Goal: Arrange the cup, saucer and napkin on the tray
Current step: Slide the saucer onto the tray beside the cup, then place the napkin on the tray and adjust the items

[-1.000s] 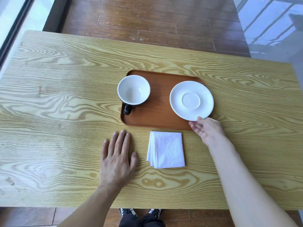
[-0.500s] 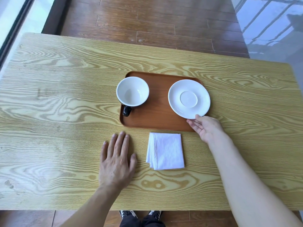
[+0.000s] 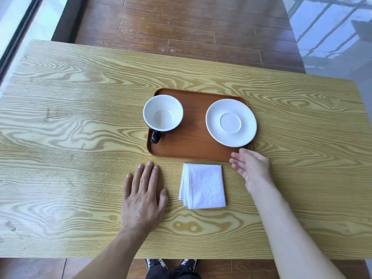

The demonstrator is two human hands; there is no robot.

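Observation:
A brown tray (image 3: 198, 141) lies on the wooden table. On its left part stands a cup (image 3: 163, 113), white inside and black outside, its handle pointing toward me. A white saucer (image 3: 231, 122) rests on the tray's right part, its rim reaching over the tray's right edge. A folded white napkin (image 3: 203, 186) lies on the table just in front of the tray. My right hand (image 3: 251, 168) hovers open just below the saucer, apart from it, beside the napkin's right. My left hand (image 3: 144, 196) lies flat, palm down, left of the napkin.
The light wooden table (image 3: 70, 137) stretches wide on both sides of the tray. Beyond its far edge is a dark plank floor (image 3: 181, 27). My shoes (image 3: 171, 264) show under the near edge.
My right hand has let go of the saucer's near rim and drawn back a little toward me, fingers spread. The saucer now sits on the tray. The left hand has stayed put.

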